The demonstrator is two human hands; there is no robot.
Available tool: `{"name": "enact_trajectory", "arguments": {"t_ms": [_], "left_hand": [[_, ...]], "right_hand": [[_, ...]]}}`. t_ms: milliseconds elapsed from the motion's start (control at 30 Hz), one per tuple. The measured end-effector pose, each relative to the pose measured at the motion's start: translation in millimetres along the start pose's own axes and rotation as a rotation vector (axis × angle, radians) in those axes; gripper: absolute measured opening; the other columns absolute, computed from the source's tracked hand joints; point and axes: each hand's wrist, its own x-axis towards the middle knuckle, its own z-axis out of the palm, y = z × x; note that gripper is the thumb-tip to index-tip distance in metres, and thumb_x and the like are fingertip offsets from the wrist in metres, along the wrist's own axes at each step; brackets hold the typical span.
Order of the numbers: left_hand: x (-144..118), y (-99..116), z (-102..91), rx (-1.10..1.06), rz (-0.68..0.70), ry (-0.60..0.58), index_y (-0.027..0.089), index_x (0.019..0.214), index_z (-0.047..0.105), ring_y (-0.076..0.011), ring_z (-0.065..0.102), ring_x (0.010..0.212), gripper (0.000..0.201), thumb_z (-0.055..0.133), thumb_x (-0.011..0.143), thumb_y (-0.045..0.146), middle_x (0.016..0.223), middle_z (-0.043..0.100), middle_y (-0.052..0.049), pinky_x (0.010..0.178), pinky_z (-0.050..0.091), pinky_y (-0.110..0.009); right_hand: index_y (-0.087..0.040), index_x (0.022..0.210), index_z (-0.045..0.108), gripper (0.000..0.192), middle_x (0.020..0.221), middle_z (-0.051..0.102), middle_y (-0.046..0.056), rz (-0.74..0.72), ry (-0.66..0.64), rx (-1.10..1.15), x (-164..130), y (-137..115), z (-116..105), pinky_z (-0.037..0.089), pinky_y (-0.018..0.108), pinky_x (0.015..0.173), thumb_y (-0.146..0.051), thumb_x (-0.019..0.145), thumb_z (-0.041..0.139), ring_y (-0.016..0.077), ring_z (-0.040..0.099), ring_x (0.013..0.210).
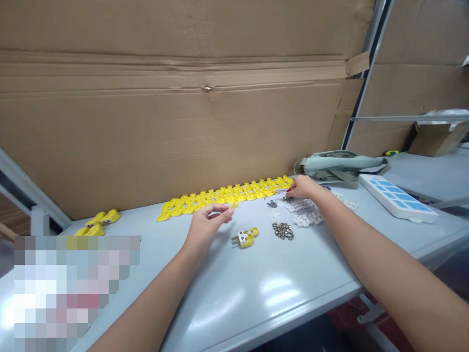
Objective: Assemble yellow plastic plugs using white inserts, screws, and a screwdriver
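Note:
My left hand (209, 224) is closed in a pinch above the table, with a small pale-yellow piece (234, 205) at its fingertips. Farther back, my right hand (305, 187) curls its fingers around a thin tool with red on it, which looks like a screwdriver (283, 190). An opened plug (246, 237) lies on the table between my arms, its yellow shell around a white insert with metal pins pointing left. Rows of yellow plug shells (220, 195) stretch along the back. Small metal parts (283, 231) and screws (271, 204) lie in piles near white plastic inserts (308, 219).
A cardboard wall (183, 132) rises behind the table (234, 303). At left are several yellow plugs (95, 223) beside a blurred-out area. A grey-green bag (335, 165) and a white case with blue panels (399, 198) lie at right. Beyond stands a cardboard box (432, 137).

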Motion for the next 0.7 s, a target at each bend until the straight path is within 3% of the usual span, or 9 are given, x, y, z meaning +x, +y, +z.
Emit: {"name": "enact_trajectory", "arguments": {"t_ms": [133, 200, 267, 367, 433, 533, 600, 700], "left_hand": [[-3.3, 2.1, 0.4, 0.304, 0.386, -0.044, 0.018, 0.066, 0.066, -0.015, 0.058, 0.069, 0.009, 0.067, 0.067, 0.028, 0.074, 0.063, -0.003, 0.068, 0.047, -0.029], [-5.5, 2.8, 1.5, 0.395, 0.536, -0.084, 0.019, 0.065, 0.066, -0.0146, 0.058, 0.07, 0.006, 0.064, 0.07, 0.023, 0.075, 0.062, -0.003, 0.07, 0.047, -0.028], [-7.3, 2.5, 2.6, 0.439, 0.599, -0.111, 0.019, 0.066, 0.066, -0.0141, 0.058, 0.07, 0.007, 0.062, 0.072, 0.02, 0.075, 0.062, -0.003, 0.069, 0.046, -0.027], [-8.6, -0.1, 4.0, 0.478, 0.619, -0.134, 0.018, 0.068, 0.065, -0.0141, 0.058, 0.07, 0.008, 0.06, 0.073, 0.02, 0.074, 0.063, -0.003, 0.067, 0.046, -0.027], [-8.4, -1.2, 3.9, 0.513, 0.612, -0.142, 0.019, 0.069, 0.065, -0.0144, 0.058, 0.069, 0.007, 0.06, 0.073, 0.022, 0.074, 0.063, -0.003, 0.065, 0.046, -0.026], [-3.5, 2.2, -3.8, 0.638, 0.583, -0.125, 0.019, 0.069, 0.064, -0.0148, 0.058, 0.069, 0.011, 0.056, 0.075, 0.023, 0.073, 0.062, -0.003, 0.065, 0.045, -0.026], [6.0, 8.2, -19.9, 0.776, 0.532, -0.074, 0.018, 0.069, 0.063, -0.0151, 0.057, 0.068, 0.014, 0.052, 0.076, 0.022, 0.074, 0.063, -0.003, 0.066, 0.044, -0.026], [29.5, 17.2, -66.2, 1.011, 0.346, 0.092, 0.018, 0.062, 0.061, -0.0149, 0.055, 0.062, 0.013, 0.052, 0.072, 0.017, 0.071, 0.062, -0.003, 0.062, 0.041, -0.024]], "right_hand": [[-0.016, 0.086, 0.072, 0.026, 0.073, 0.067, 0.003, -0.116, 0.087, 0.12, -5.3, -10.7, -2.9, 0.035, 0.022, 0.053, -0.032, 0.069, 0.06, 0.0128, 0.054, 0.062], [-0.016, 0.089, 0.071, 0.03, 0.073, 0.066, 0.002, -0.307, 0.106, 0.283, -13.7, -24.4, -2.8, 0.034, 0.022, 0.052, -0.036, 0.07, 0.06, 0.0114, 0.052, 0.059], [-0.016, 0.09, 0.07, 0.032, 0.074, 0.067, 0.002, -0.53, 0.049, 0.452, -26.6, -43.4, -0.1, 0.035, 0.022, 0.051, -0.039, 0.07, 0.062, 0.011, 0.051, 0.058], [-0.018, 0.085, 0.071, 0.022, 0.077, 0.069, 0.002, -0.808, -0.041, 0.541, -49.0, -73.7, 7.8, 0.039, 0.022, 0.056, -0.032, 0.068, 0.065, 0.0116, 0.055, 0.064], [-0.019, 0.082, 0.07, 0.015, 0.077, 0.069, 0.002, -0.903, 0.024, 0.509, -60.8, -88.4, 13.2, 0.041, 0.022, 0.061, -0.021, 0.068, 0.064, 0.0117, 0.058, 0.067], [-0.021, 0.09, 0.069, 0.024, 0.084, 0.07, 0.002, -0.939, 0.173, 0.484, -68.4, -97.1, 17.8, 0.043, 0.024, 0.068, -0.015, 0.068, 0.06, 0.013, 0.061, 0.075], [-0.02, 0.091, 0.068, 0.025, 0.086, 0.07, 0.003, -0.926, 0.245, 0.492, -67.4, -95.6, 18.6, 0.044, 0.025, 0.071, -0.013, 0.068, 0.06, 0.0139, 0.061, 0.078], [-0.018, 0.081, 0.068, 0.019, 0.078, 0.07, 0.002, -0.914, 0.275, 0.472, -62.4, -89.9, 18.3, 0.044, 0.025, 0.07, -0.011, 0.067, 0.058, 0.0137, 0.061, 0.072]]}}
